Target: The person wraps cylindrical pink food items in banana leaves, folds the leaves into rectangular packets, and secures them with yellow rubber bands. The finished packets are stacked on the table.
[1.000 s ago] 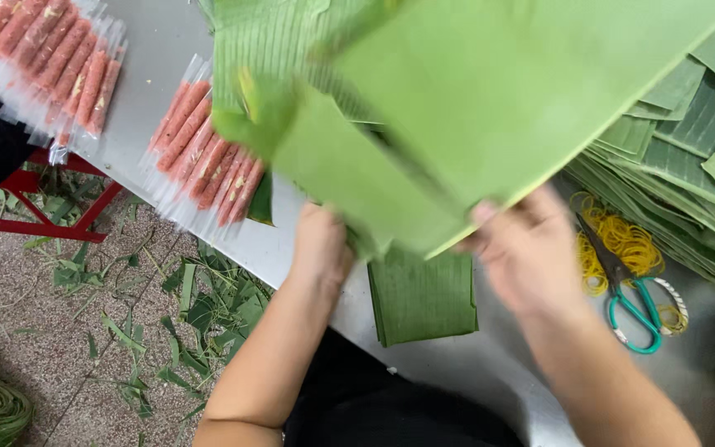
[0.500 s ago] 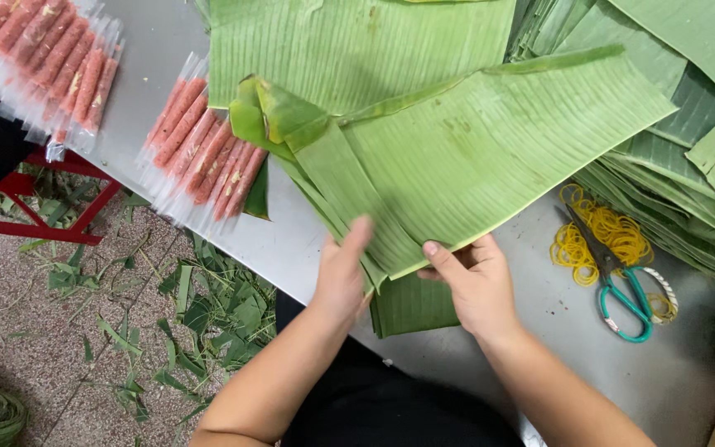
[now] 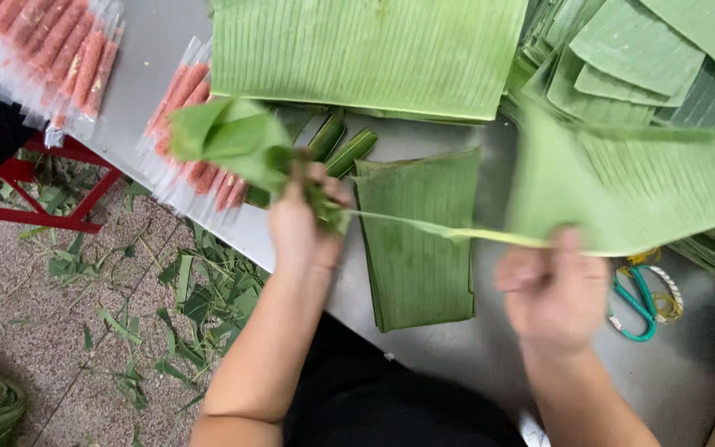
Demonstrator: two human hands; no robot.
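**Leaf strip being torn from banana leaf over steel table**

We grip a crumpled green leaf strip (image 3: 229,141) tight in our left hand (image 3: 301,223); our right hand (image 3: 558,285) pinches the broad green banana leaf sheet (image 3: 622,186) at three o'clock. A steady pull along the rib should tear cleanly. A folded dark leaf stack (image 3: 419,236) lies below; teal-handled scissors (image 3: 640,302) and wrapped pink sausages (image 3: 183,141) crowd the grey table (image 3: 457,356).

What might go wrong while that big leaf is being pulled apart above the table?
The leaf piece in the right hand is joined to the bunch in the left hand only by a thin strip, which may snap unevenly. The green scissors lie close under the right hand. Scraps on the floor could be slippery.
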